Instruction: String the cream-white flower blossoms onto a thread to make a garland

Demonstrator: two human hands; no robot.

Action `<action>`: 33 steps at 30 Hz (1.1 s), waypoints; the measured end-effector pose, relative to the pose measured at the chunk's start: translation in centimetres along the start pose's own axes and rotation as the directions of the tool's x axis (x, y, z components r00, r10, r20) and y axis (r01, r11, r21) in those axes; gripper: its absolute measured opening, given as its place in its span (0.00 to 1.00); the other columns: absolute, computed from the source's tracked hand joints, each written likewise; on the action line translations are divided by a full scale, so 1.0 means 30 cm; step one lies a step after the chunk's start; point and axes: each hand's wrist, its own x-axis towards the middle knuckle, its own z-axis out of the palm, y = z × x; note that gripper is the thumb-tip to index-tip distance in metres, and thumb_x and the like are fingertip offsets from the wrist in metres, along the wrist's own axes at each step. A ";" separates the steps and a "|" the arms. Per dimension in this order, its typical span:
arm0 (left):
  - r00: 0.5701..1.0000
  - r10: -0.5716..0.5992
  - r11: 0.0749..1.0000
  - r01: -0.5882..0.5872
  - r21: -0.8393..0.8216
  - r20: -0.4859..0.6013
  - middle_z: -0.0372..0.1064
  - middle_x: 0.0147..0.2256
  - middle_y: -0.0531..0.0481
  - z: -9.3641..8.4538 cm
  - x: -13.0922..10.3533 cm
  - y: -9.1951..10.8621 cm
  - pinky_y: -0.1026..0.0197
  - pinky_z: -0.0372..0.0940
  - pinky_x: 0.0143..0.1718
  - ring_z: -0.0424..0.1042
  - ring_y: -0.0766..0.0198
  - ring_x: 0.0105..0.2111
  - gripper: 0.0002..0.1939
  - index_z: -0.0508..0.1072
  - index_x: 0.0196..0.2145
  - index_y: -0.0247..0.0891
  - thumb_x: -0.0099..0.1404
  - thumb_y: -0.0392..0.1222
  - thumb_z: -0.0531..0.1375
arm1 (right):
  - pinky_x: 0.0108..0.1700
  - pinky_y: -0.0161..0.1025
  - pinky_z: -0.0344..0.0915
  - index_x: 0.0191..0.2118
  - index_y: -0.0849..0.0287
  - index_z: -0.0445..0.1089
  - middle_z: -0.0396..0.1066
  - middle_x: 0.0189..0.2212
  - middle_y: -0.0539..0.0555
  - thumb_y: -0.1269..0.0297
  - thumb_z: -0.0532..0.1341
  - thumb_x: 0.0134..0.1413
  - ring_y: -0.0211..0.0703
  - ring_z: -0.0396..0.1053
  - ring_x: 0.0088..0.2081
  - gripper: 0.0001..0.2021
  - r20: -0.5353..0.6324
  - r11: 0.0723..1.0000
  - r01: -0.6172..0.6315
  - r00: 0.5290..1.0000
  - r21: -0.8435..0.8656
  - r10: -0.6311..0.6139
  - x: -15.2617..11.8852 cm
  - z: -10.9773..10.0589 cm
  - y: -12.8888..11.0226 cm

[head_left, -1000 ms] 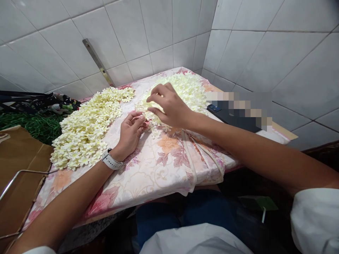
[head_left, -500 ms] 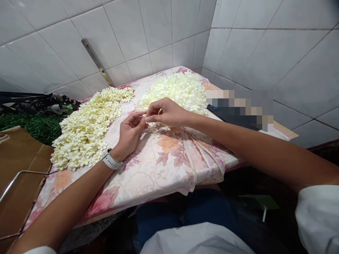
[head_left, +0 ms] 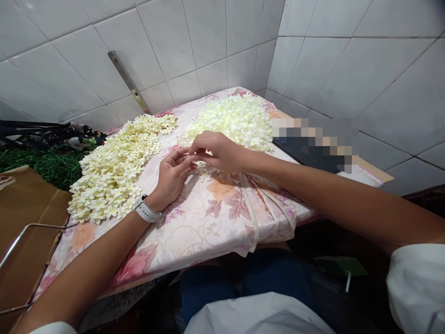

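My left hand, with a pale watch on its wrist, is closed in a pinch of thumb and forefinger. A small white artificial flower seems to sit between those fingertips, mostly hidden now. My right hand reaches in from the right, fingers bent and pinched, its tips meeting the left fingertips; what it grips is hidden. Just behind the hands lies a heap of white flowers, a few loose ones under the right hand. To the left spreads a second, creamier flower pile.
A floral cloth covers the table. At the far left are green stringy strands, brown cardboard and a bent metal rod. A dark flat object, partly blurred, lies at the right. Tiled walls stand behind.
My right hand has shifted slightly down, its fingers bending over the left fingertips. The white bit seen between the fingertips before is now largely covered. My left hand has hardly moved.
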 end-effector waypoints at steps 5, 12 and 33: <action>1.000 0.023 1.000 -0.023 -0.007 0.008 0.76 0.33 0.52 0.003 -0.001 0.000 0.67 0.71 0.34 0.73 0.70 0.30 0.17 0.79 0.36 0.38 0.47 0.38 0.75 | 0.34 0.37 0.59 0.28 0.61 0.68 0.69 0.25 0.50 0.71 0.65 0.54 0.38 0.63 0.29 0.06 -0.065 0.981 -0.104 0.991 0.167 0.116 0.002 -0.004 -0.002; 0.998 -0.059 0.998 0.059 0.000 0.010 0.72 0.30 0.53 -0.002 0.006 -0.004 0.66 0.70 0.32 0.72 0.70 0.26 0.16 0.77 0.38 0.36 0.50 0.34 0.71 | 0.32 0.36 0.55 0.30 0.59 0.62 0.62 0.25 0.47 0.73 0.59 0.59 0.36 0.56 0.27 0.08 -0.032 0.940 -0.248 0.964 0.232 0.263 0.007 -0.010 -0.029; 0.999 0.011 0.984 -0.017 0.175 0.032 0.62 0.22 0.57 -0.010 0.006 -0.021 0.67 0.53 0.19 0.57 0.73 0.18 0.18 0.73 0.32 0.38 0.51 0.47 0.74 | 0.44 0.42 0.65 0.34 0.63 0.75 0.75 0.35 0.57 0.64 0.66 0.56 0.44 0.71 0.38 0.07 -0.087 0.969 -0.092 0.990 0.231 0.114 -0.006 0.043 -0.038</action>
